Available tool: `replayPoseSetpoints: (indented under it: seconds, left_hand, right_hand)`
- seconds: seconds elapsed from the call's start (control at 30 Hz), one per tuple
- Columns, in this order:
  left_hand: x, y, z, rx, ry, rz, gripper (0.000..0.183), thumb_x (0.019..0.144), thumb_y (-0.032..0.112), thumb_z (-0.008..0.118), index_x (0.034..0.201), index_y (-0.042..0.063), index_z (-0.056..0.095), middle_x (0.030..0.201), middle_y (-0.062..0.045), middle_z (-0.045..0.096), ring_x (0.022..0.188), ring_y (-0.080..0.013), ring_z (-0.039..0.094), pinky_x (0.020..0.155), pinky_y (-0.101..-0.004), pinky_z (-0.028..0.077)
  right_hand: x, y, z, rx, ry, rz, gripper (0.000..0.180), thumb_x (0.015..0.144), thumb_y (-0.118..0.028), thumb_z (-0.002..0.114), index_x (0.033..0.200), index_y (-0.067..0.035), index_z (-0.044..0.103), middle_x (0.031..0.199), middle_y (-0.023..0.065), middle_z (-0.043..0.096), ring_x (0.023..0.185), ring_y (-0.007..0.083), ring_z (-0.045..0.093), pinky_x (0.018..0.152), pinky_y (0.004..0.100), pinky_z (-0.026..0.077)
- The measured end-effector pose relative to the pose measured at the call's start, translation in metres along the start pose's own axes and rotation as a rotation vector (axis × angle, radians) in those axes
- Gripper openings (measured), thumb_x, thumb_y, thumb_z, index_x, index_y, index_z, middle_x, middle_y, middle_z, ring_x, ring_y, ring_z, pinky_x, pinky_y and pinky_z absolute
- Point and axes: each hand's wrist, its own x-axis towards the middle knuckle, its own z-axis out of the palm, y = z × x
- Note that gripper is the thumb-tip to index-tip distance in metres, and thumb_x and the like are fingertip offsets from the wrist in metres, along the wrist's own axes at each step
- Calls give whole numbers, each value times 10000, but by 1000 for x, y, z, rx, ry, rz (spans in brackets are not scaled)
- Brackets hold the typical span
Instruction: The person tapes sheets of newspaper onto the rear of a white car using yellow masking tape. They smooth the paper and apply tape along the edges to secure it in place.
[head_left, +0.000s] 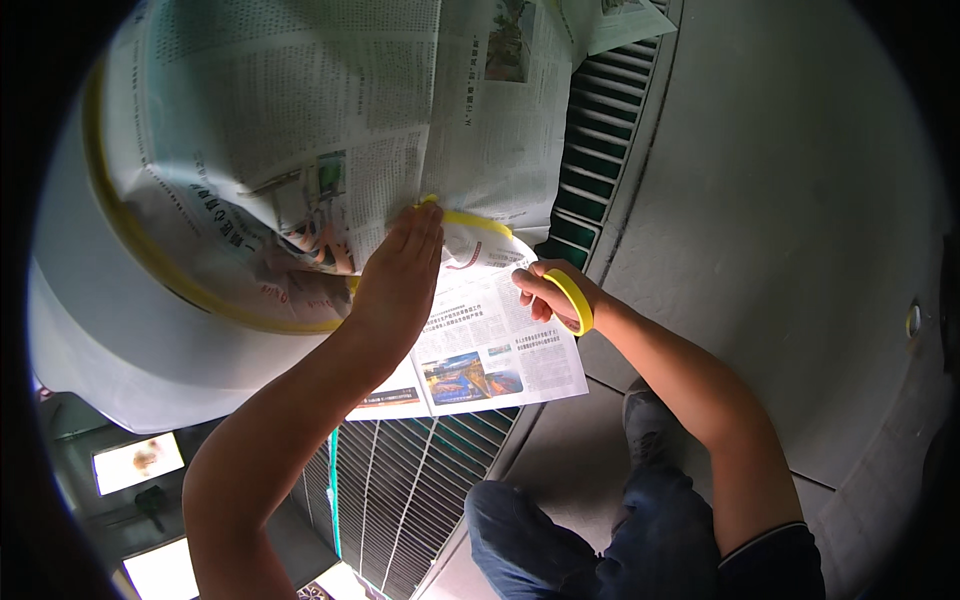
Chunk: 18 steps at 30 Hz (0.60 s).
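Note:
My left hand (409, 251) lies flat, fingers together, on printed newspaper sheets (487, 150) and a strip of yellow masking tape (476, 221). The tape runs from under my fingertips along the paper's edge to the right. A roll of yellow masking tape (570, 300) loops about my right hand (544, 289), whose fingers are curled beside a lower newspaper sheet (487, 337). Whether the fingertips pinch that sheet is unclear. To the left, more yellow tape (187, 296) follows the rim of a curved white body panel (150, 345), with newspaper covering the area inside it.
A metal floor grating (420, 480) passes beneath the paper and appears again as bars (604, 150) at upper right. Grey floor (750, 187) spreads to the right. My bent knees (525, 532) and a dark shoe (645, 424) are low in view. Bright light panels (139, 461) show at lower left.

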Motion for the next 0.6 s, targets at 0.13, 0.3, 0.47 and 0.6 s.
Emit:
replayPoseSetpoints:
  seconds: [0.13,0.3,0.47,0.6]
  left_hand:
    - [-28,0,-20,-43,-40,-159,713,888,323,647,1435,-97,463,1541,-224,425,1476,-331,343,1264,-450,177]
    - [-107,44,-70,-747,301,-275,632,815,271,693,1320,-81,551,1374,-208,562,1378,-327,458,1225,-469,270]
    - [-197,90,-112,-1134,462,-209,550,943,305,571,1388,-15,525,1425,-192,541,1344,-299,498,1194,-488,286]
    - [-270,64,-170,-1479,363,7,342,987,226,557,1235,-6,595,1233,-177,622,1123,-278,609,1010,-431,430]
  right_hand:
    - [-21,-3,17,-49,7,52,394,1034,-417,552,923,-41,588,836,43,627,606,100,592,537,247,492]
    - [-47,-42,19,-105,-9,70,300,978,-375,629,969,-76,610,877,26,647,616,92,577,555,251,480]
    - [-93,-139,37,-544,-176,273,213,970,-255,615,968,-43,590,820,63,642,571,107,553,510,239,444]
    - [-138,-202,78,-708,-344,561,212,965,-246,613,946,-35,620,810,62,659,603,102,581,546,248,484]
